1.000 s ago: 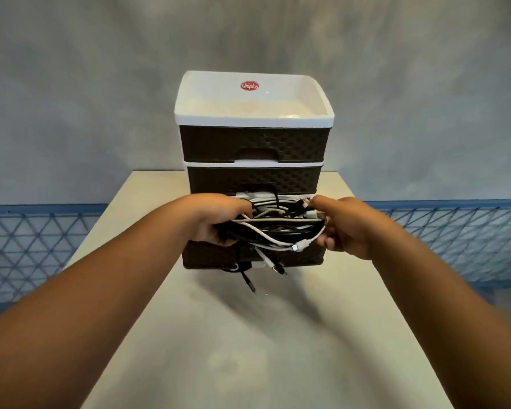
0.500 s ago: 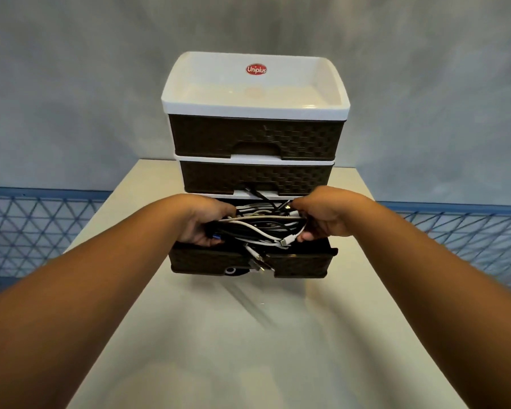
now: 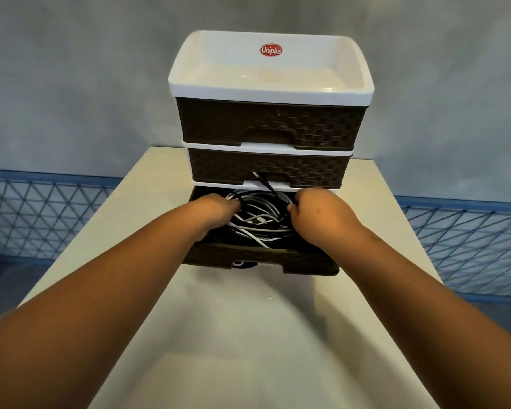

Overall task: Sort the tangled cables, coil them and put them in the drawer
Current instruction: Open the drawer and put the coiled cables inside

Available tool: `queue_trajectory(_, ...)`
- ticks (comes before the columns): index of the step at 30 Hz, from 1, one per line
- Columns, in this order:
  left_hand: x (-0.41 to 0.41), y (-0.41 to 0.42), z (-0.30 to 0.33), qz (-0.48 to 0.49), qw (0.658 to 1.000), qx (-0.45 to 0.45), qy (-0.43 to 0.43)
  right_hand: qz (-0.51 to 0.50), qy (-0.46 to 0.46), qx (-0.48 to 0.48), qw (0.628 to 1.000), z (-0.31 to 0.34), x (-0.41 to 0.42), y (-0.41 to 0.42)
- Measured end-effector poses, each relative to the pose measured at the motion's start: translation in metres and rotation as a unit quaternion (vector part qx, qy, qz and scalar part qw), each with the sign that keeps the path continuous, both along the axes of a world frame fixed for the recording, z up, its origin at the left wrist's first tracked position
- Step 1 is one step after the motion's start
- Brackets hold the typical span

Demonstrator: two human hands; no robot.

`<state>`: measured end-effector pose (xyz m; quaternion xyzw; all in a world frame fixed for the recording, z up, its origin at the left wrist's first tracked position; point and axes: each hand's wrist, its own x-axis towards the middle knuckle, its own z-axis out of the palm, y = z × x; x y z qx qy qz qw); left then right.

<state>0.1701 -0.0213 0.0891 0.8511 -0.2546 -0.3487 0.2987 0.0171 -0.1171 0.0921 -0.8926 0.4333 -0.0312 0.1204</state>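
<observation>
Coiled cables (image 3: 258,219) lay in the open bottom drawer (image 3: 260,258); left hand (image 3: 216,211) and right hand (image 3: 316,214) curled fingers around them; one black end (image 3: 264,183) stuck up and could jam when closing.

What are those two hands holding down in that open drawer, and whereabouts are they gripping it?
Both grip the bundle of coiled cables inside the open bottom drawer: the left hand at its left side, the right hand at its right side.
</observation>
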Motion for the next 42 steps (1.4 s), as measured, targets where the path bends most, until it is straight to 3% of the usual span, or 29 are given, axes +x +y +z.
queue_trajectory(2, 0.000, 0.002, 0.006, -0.036, 0.997, 0.027, -0.068, 0.025, -0.069, -0.075, 0.994, 0.001, -0.001, 0.004)
queue_trajectory(4, -0.001, 0.003, 0.014, -0.080, 0.983, 0.051, -0.159, 0.056, -0.139, -0.059, 0.987, 0.004, 0.001, 0.007)
queue_trajectory(7, -0.003, 0.006, 0.025, -0.123, 0.955, 0.066, -0.261, 0.061, -0.150, -0.002, 0.987, 0.000, 0.008, 0.008)
queue_trajectory(10, -0.001, 0.009, 0.023, -0.133, 0.941, 0.050, -0.306, 0.060, -0.154, 0.004, 0.986, -0.004, 0.014, 0.005)
queue_trajectory(14, 0.004, 0.017, 0.014, -0.123, 0.942, 0.013, -0.312, 0.063, -0.114, 0.028, 0.991, -0.005, 0.021, -0.004)
queue_trajectory(18, 0.012, 0.023, 0.006, -0.113, 0.951, -0.014, -0.287, 0.053, -0.218, 0.067, 0.972, -0.012, 0.017, -0.002)
queue_trajectory(20, 0.012, 0.024, 0.005, -0.114, 0.951, -0.018, -0.287, 0.061, -0.226, 0.091, 0.968, -0.012, 0.015, 0.003)
queue_trajectory(27, 0.007, 0.023, 0.004, -0.115, 0.944, -0.001, -0.309, 0.071, 0.020, 0.021, 0.997, -0.013, 0.042, -0.003)
queue_trajectory(29, 0.005, 0.022, 0.004, -0.116, 0.940, 0.012, -0.320, 0.059, 0.051, -0.023, 0.997, -0.013, 0.045, 0.000)
queue_trajectory(32, 0.003, 0.022, 0.004, -0.108, 0.933, 0.020, -0.342, 0.025, 0.044, -0.078, 0.996, -0.011, 0.040, 0.008)
queue_trajectory(36, 0.001, 0.026, 0.002, -0.105, 0.926, 0.003, -0.363, -0.027, 0.000, -0.067, 0.997, -0.011, 0.039, 0.005)
queue_trajectory(40, 0.001, 0.047, -0.003, -0.102, 0.910, -0.103, -0.389, 0.006, -0.041, -0.005, 0.999, -0.010, 0.024, 0.003)
queue_trajectory(42, 0.005, 0.068, -0.006, -0.101, 0.889, -0.190, -0.405, 0.027, -0.152, -0.028, 0.988, -0.009, 0.000, 0.010)
